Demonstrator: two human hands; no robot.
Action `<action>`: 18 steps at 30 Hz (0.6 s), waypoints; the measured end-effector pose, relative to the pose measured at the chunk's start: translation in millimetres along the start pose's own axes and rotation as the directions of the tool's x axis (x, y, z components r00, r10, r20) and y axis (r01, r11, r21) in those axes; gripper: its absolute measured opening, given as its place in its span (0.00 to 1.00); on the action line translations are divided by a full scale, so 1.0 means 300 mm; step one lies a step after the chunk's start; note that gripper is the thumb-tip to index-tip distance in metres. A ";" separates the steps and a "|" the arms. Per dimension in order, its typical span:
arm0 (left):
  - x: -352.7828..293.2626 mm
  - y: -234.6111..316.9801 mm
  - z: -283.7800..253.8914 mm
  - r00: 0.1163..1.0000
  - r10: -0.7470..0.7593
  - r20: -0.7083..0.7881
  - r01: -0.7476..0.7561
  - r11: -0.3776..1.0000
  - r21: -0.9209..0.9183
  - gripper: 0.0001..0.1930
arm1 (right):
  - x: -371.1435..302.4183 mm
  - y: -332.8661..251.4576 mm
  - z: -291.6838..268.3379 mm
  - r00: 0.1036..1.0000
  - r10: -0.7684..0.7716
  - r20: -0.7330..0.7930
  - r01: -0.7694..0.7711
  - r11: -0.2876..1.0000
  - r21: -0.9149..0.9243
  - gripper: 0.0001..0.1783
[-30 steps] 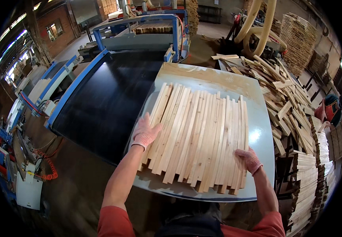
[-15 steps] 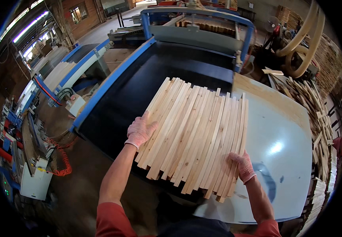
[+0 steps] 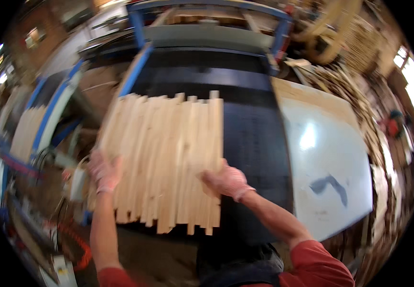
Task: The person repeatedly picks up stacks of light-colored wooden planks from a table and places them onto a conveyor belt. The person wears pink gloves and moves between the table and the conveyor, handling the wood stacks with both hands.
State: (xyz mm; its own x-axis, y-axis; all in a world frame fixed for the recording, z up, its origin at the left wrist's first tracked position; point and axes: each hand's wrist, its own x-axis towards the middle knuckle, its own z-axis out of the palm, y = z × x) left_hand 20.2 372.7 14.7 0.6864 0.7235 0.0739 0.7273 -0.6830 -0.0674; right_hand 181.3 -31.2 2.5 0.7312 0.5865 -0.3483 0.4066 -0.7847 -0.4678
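Note:
A row of pale wooden strips (image 3: 164, 158) lies side by side on the black belt (image 3: 254, 143), their ends uneven and jutting past its near edge. My left hand (image 3: 105, 172), in a pinkish knit glove, presses on the row's left side. Against the right side is my right hand (image 3: 228, 181), gloved the same way, its thumb over the top of the strips. Between them the two hands squeeze the row together. Motion blur softens the fingers, and those under or behind the strips are hidden.
A pale, glossy side table (image 3: 331, 158) adjoins the belt on the right, with a heap of thin wood scraps (image 3: 340, 91) beyond. A blue frame (image 3: 211, 4) spans the belt's far end. On the left stands another conveyor (image 3: 56, 110) bearing strips.
Both hands have carried the row of strips leftward, from the belt's right side and the table's edge to the belt's left side. The strips have turned straighter, and the view has swung right.

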 end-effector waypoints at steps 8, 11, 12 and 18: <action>0.079 -0.143 0.156 0.990 0.041 -0.136 -0.040 0.999 0.012 0.42 | -0.159 -0.047 -0.083 0.992 0.049 0.114 -0.087 0.931 0.354 0.56; 0.032 0.080 0.043 0.931 0.073 -0.359 -0.113 0.989 -0.092 0.40 | -0.208 0.118 0.125 0.979 -0.157 -0.134 0.198 0.895 0.399 0.49; -0.011 0.172 -0.018 0.897 0.088 -0.433 -0.171 0.972 -0.158 0.40 | -0.243 0.157 0.136 0.963 -0.267 0.034 0.215 0.839 0.500 0.43; -0.525 0.844 -0.248 0.777 0.295 -0.556 -0.617 0.533 -0.579 0.37 | -0.924 0.459 0.132 0.904 -0.419 0.085 0.204 0.598 0.775 0.29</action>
State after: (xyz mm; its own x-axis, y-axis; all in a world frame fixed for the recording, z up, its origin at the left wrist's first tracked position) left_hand 96.2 78.3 60.1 0.7469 0.3049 0.5910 -0.0370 -0.8683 0.4947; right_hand 13.1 -293.9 2.4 0.4442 0.8759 -0.1882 -0.0327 -0.1941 -0.9804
